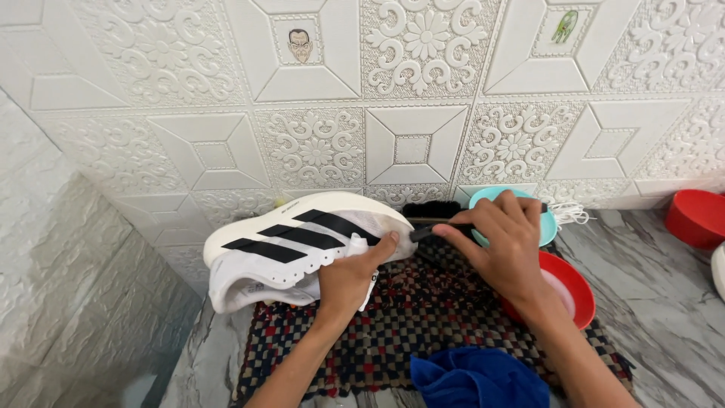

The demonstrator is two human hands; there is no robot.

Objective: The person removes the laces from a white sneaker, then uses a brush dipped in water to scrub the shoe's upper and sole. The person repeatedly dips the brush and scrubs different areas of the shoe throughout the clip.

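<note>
The left hand (pixel 349 273) is clamped on a white sneaker (pixel 302 245), thumb pressed up along the toe end and the other fingers wrapped underneath, out of sight. The shoe is held on its side above the mat, sole turned up toward the wall, three black stripes running across the face just left of the thumb. Its heel end points away from the fingers to the left.

Just right of that thumb, the right hand (pixel 506 242) has its fingers curled tight around the dark handle of a black brush (pixel 436 221). The bristle head sticks out past the fingertips and sits against the toe of the sneaker, right beside the left thumb.

Behind the right knuckles is a teal bowl (pixel 550 223), mostly covered by the hand. Below the right wrist there is a red bowl (pixel 575 291) with something pale inside. Under both hands lies a checked woven mat (pixel 411 321) in dark blue, red and white, on a grey marble surface (pixel 657 302). Nearer the forearms, a blue cloth (pixel 479 378) lies crumpled on the mat's front edge. Well off to the right of the fingers stands another red container (pixel 696 217), by the embossed white wall (pixel 411 98).
</note>
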